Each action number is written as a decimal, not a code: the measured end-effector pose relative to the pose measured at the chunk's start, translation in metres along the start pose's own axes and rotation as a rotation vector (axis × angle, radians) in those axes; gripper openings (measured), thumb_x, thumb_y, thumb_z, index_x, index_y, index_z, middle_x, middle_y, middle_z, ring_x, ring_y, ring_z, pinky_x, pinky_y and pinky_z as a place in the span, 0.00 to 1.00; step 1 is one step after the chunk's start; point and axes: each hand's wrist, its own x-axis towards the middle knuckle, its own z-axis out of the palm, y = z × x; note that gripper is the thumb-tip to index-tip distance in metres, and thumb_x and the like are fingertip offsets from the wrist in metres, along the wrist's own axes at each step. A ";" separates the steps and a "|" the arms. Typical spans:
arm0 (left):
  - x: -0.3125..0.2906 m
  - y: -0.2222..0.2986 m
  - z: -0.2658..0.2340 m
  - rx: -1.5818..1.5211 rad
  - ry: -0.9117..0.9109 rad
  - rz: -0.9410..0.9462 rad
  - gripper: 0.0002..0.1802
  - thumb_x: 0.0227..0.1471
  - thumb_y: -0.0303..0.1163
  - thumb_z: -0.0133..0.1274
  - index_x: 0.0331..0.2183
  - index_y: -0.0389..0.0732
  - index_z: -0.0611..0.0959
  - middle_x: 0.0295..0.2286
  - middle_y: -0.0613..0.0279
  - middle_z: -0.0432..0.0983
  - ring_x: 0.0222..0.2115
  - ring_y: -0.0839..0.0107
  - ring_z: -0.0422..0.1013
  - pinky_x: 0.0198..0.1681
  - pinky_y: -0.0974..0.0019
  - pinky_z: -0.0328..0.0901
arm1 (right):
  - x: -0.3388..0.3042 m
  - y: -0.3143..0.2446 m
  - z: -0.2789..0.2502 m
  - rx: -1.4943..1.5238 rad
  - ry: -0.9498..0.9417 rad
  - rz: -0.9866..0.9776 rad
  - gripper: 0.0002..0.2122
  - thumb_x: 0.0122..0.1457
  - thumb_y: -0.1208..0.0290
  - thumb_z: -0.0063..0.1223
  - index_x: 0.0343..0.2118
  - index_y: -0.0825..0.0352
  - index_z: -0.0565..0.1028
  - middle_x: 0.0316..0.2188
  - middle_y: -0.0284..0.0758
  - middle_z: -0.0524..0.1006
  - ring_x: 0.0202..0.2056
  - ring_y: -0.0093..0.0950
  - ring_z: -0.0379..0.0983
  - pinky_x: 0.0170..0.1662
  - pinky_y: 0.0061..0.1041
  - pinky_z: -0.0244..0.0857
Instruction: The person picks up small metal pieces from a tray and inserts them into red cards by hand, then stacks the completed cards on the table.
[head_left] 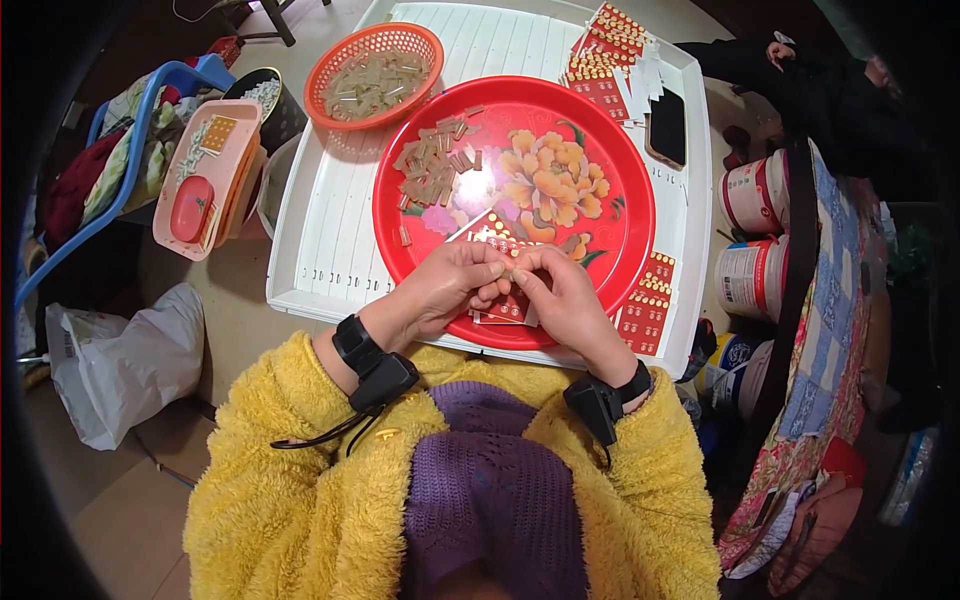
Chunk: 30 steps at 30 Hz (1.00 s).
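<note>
Yellow fleece coat [290,490] and purple top [490,490] lie nearest, below the fingers. Black bands [385,378] with boxy units wrap both wrists. Left hand [445,285] and right hand [568,297] meet over the near half of a red tray [642,215], thumbs and forefingers pressed together tip to tip. They pinch a small piece [508,275], mostly covered, so its kind cannot be told. Directly beneath are red cards [508,310] dotted with pale beads; the hands block much of them. White strip [468,226] slants out just beyond the left fingers.

Right of the fingers, past the tray rim, more beaded cards [645,320] lie on the white bench [320,215]. One loose tube [405,236] rests beyond the left fingers, and farther the same way a pile [430,170] of clear tubes crowds the tray. Well left of the fingers, off the bench, are a white bag [130,360] and a pink bin [170,195] holding a red dish [192,210]; well right stand tubs [752,195]. Far beyond the fingers, an orange basket [318,100] of tubes sits leftward, a phone [667,130] and a card stack [605,70] rightward. Farthest right is another person [835,100] in dark clothes.
</note>
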 end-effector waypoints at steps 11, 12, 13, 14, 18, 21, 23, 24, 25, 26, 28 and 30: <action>-0.013 0.062 -0.016 0.441 0.268 0.470 0.08 0.61 0.29 0.47 0.39 0.38 0.79 0.27 0.69 0.74 0.25 0.84 0.66 0.28 0.80 0.62 | 0.011 -0.014 0.012 -0.557 0.215 -0.109 0.08 0.57 0.71 0.56 0.37 0.68 0.73 0.31 0.41 0.75 0.33 0.38 0.74 0.34 0.32 0.68; -0.014 0.075 -0.025 0.542 0.318 0.561 0.08 0.61 0.29 0.48 0.39 0.38 0.79 0.28 0.71 0.74 0.26 0.84 0.66 0.30 0.80 0.63 | 0.013 -0.017 0.014 -0.616 0.212 -0.114 0.08 0.56 0.71 0.56 0.37 0.67 0.73 0.32 0.43 0.75 0.33 0.41 0.74 0.34 0.34 0.68; -0.015 0.090 -0.037 0.644 0.367 0.651 0.09 0.61 0.30 0.48 0.39 0.39 0.80 0.29 0.72 0.74 0.27 0.84 0.67 0.31 0.79 0.64 | 0.015 -0.018 0.015 -0.612 0.210 -0.121 0.08 0.56 0.71 0.56 0.37 0.67 0.73 0.32 0.43 0.75 0.33 0.41 0.74 0.34 0.34 0.68; -0.021 0.108 -0.049 0.770 0.419 0.723 0.08 0.61 0.29 0.48 0.39 0.38 0.80 0.29 0.71 0.74 0.27 0.83 0.68 0.32 0.78 0.65 | 0.016 -0.020 0.016 -0.610 0.201 -0.134 0.08 0.56 0.71 0.56 0.36 0.67 0.73 0.32 0.43 0.75 0.33 0.42 0.74 0.34 0.34 0.68; -0.024 0.158 -0.066 1.227 0.660 1.017 0.08 0.57 0.29 0.51 0.37 0.38 0.81 0.30 0.62 0.76 0.27 0.72 0.71 0.32 0.70 0.67 | 0.019 -0.021 0.014 -0.638 0.182 -0.166 0.07 0.56 0.72 0.56 0.35 0.67 0.73 0.31 0.42 0.75 0.33 0.43 0.73 0.34 0.36 0.67; -0.026 0.155 -0.061 1.494 0.669 1.065 0.07 0.53 0.28 0.52 0.35 0.39 0.82 0.30 0.57 0.77 0.27 0.64 0.73 0.32 0.65 0.68 | 0.023 -0.020 0.012 -0.699 0.168 -0.186 0.06 0.55 0.73 0.56 0.34 0.67 0.72 0.30 0.42 0.74 0.32 0.43 0.73 0.33 0.37 0.67; -0.028 0.138 -0.050 1.682 0.480 0.930 0.07 0.50 0.27 0.53 0.34 0.40 0.82 0.30 0.53 0.76 0.29 0.57 0.74 0.33 0.60 0.69 | 0.023 -0.021 0.010 -0.703 0.151 -0.192 0.06 0.54 0.74 0.56 0.33 0.68 0.72 0.30 0.42 0.73 0.33 0.43 0.73 0.34 0.38 0.67; -0.030 0.129 -0.048 1.682 0.480 0.930 0.07 0.50 0.27 0.53 0.34 0.40 0.82 0.30 0.53 0.76 0.29 0.57 0.74 0.33 0.60 0.69 | 0.023 -0.021 0.009 -0.705 0.141 -0.195 0.07 0.54 0.74 0.56 0.33 0.68 0.72 0.30 0.43 0.73 0.34 0.43 0.72 0.35 0.38 0.67; -0.031 0.115 -0.047 1.806 0.353 0.778 0.07 0.47 0.26 0.53 0.32 0.39 0.82 0.29 0.53 0.76 0.30 0.57 0.74 0.34 0.58 0.69 | 0.023 -0.020 0.009 -0.706 0.141 -0.192 0.07 0.54 0.74 0.56 0.33 0.68 0.72 0.30 0.43 0.73 0.34 0.43 0.72 0.35 0.38 0.67; -0.031 0.104 -0.047 1.919 0.222 0.619 0.07 0.45 0.25 0.54 0.30 0.39 0.82 0.29 0.53 0.75 0.32 0.56 0.75 0.35 0.56 0.69 | 0.023 -0.019 0.008 -0.705 0.144 -0.210 0.07 0.54 0.75 0.57 0.33 0.68 0.72 0.31 0.43 0.73 0.35 0.43 0.72 0.36 0.38 0.66; -0.030 0.086 -0.050 2.008 0.206 0.596 0.06 0.44 0.24 0.53 0.29 0.38 0.82 0.31 0.54 0.75 0.32 0.57 0.74 0.35 0.58 0.70 | 0.024 -0.017 0.008 -0.702 0.148 -0.251 0.07 0.53 0.75 0.57 0.34 0.68 0.72 0.32 0.43 0.73 0.37 0.43 0.71 0.37 0.38 0.66; -0.029 0.077 -0.050 2.192 0.172 0.550 0.06 0.43 0.23 0.52 0.28 0.38 0.80 0.35 0.54 0.73 0.33 0.58 0.74 0.34 0.60 0.70 | 0.023 -0.018 0.008 -0.701 0.141 -0.234 0.07 0.53 0.75 0.57 0.34 0.68 0.72 0.33 0.43 0.73 0.38 0.43 0.71 0.38 0.38 0.66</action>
